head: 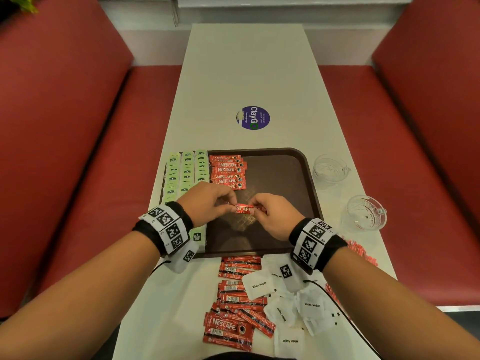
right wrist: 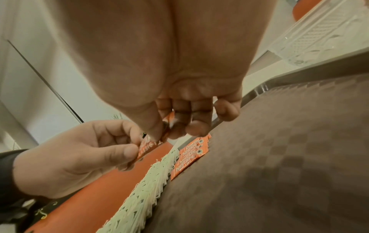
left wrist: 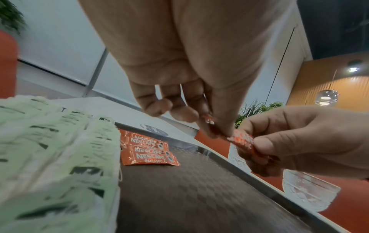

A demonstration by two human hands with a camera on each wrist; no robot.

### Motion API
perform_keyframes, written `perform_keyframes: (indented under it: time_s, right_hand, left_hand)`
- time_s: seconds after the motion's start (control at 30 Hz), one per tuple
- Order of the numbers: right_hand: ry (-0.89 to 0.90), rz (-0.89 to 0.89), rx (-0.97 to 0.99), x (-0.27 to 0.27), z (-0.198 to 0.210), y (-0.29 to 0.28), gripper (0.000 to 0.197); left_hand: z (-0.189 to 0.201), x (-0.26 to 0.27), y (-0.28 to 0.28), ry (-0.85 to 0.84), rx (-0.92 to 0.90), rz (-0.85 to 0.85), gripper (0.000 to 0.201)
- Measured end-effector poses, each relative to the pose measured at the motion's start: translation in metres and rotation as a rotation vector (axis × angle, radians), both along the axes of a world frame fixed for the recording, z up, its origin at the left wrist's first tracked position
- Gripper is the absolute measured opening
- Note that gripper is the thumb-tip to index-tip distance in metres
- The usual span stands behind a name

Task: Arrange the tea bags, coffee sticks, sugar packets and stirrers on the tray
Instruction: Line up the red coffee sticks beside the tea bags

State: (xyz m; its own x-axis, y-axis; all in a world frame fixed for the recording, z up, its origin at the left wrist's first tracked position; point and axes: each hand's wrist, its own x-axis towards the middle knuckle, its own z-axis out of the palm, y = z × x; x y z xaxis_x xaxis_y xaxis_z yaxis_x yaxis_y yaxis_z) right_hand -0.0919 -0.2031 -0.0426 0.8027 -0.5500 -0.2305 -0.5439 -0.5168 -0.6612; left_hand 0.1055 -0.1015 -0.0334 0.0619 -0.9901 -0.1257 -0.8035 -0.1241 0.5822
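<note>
While both hover over tray (head: 298, 162), L hand (head: 207, 202) & R hand (head: 275, 215) pinch coffee stick (head: 245, 209) btwn them.

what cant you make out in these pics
- Near rows of tea bags: head view, covered by the left hand and its wristband.
- Stirrers: head view, largely behind the right wrist; just a red blur.
- Held coffee stick: both ends hidden by pinching fingers; right hand covers one.
- Tea bag print: left wrist view, motion-blurred.
- Count of stacked coffee sticks on tray: overlapping, unclear.
</note>
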Motion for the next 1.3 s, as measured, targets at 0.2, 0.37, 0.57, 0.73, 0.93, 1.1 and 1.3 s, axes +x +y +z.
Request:
perform_keyframes:
  time_s: [0.2,0.37,0.57,0.73,0.93,1.1,1.3]
  right_hand:
    - [0.051,-0.037,0.002,-0.006,-0.012,0.001,0.027]
    - [0.146,0.062,0.007,-0.015,-0.014,0.005,0.018]
    - [0.225,0.179,-0.017,-0.020,-0.012,0.018,0.007]
    - [0.300,0.298,-0.048,-0.017,-0.006,0.027,0.011]
    - [0.386,0.367,-0.123,-0.017,-0.008,0.039,0.016]
    - [0.431,0.363,-0.169,-0.021,-0.015,0.047,0.019]
    - [0.466,0.409,-0.395,-0.022,-0.022,0.064,0.025]
  left_hand:
    - [-0.020,0.017,-0.016,-0.158,0.112,0.198,0.006]
    - [-0.034,0.027,-0.037,-0.271,0.244,0.315,0.006]
    - [-0.037,0.032,-0.055,-0.426,0.308,0.276,0.008]
    - [-0.038,0.034,-0.059,-0.409,0.272,0.253,0.011]
    - [-0.034,0.029,-0.062,-0.431,0.374,0.138,0.008]
    - [-0.025,0.019,-0.047,-0.387,0.285,0.183,0.014]
    - [-0.002,-0.027,0.016,-0.314,0.115,0.029,0.014]
